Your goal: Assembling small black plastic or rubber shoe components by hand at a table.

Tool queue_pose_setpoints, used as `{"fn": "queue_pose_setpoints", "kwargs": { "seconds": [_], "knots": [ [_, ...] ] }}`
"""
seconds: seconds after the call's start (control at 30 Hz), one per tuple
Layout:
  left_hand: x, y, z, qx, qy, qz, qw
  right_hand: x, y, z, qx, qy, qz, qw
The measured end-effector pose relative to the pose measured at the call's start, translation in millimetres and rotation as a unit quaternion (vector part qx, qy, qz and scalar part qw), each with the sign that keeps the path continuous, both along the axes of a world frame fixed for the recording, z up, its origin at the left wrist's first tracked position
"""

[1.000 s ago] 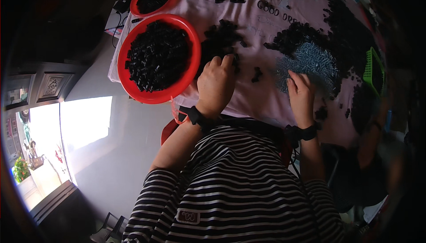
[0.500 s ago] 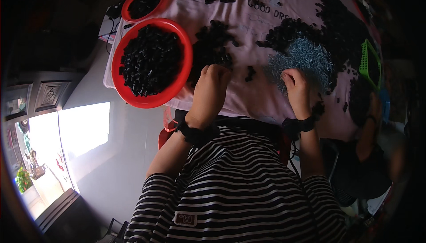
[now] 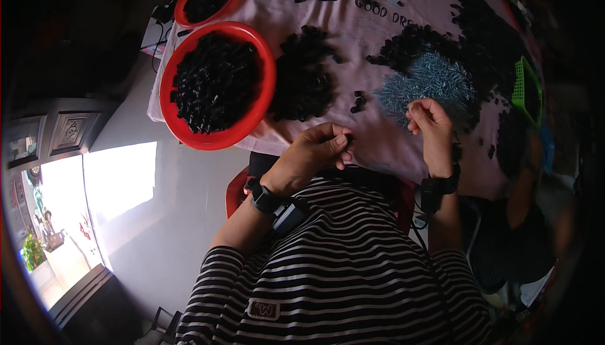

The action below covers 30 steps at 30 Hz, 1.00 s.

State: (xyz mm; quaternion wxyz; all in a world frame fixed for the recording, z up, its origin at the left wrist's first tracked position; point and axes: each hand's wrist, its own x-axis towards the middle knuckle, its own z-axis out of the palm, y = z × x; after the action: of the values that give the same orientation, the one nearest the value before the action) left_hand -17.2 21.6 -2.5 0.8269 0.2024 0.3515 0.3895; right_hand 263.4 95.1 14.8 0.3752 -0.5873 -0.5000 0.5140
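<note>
My left hand [image 3: 315, 152] is near the front edge of the table, its thumb and fingers pinched on a small black plastic piece that shows only as a dark bit at the fingertips. Beside the near edge of a heap of small silvery-blue screws [image 3: 435, 83], my right hand [image 3: 433, 129] is closed in a pinch; whatever is between its fingertips is too small to make out. A heap of black plastic pieces [image 3: 305, 89] lies beyond my left hand. A few loose black pieces [image 3: 358, 101] sit between that heap and the screws.
A large red basin [image 3: 270, 93] full of black pieces stands at the left, with a smaller red basin [image 3: 181, 14] behind it. More black pieces [image 3: 485, 36] cover the back and right of the pink cloth [image 3: 378, 146]. At the right are a green basket [image 3: 520, 86] and another person's arm [image 3: 522, 193].
My left hand has come away from the black heap, back toward me and rightward, with its fingertips now turned right. My right hand has drawn slightly right and back from the screws.
</note>
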Motion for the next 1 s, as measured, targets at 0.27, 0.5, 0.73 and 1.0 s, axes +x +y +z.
{"fn": "queue_pose_setpoints", "kwargs": {
  "seconds": [0.27,0.5,0.73,1.0],
  "knots": [
    [6.6,1.6,9.0,0.009,-0.059,-0.004,0.998,-46.1,-31.5,37.5,0.116,-0.035,0.146,0.982],
    [8.2,-2.0,9.8,0.050,-0.026,0.015,0.998,-66.1,-37.2,48.3,0.203,-0.084,0.203,0.954],
    [10.0,-3.9,7.5,0.082,-0.011,0.031,0.996,-71.2,-39.9,53.8,0.266,-0.116,0.207,0.934],
    [9.9,-2.3,11.0,0.072,-0.008,0.038,0.997,-71.9,-42.1,51.0,0.266,-0.107,0.194,0.938]
  ]
}}
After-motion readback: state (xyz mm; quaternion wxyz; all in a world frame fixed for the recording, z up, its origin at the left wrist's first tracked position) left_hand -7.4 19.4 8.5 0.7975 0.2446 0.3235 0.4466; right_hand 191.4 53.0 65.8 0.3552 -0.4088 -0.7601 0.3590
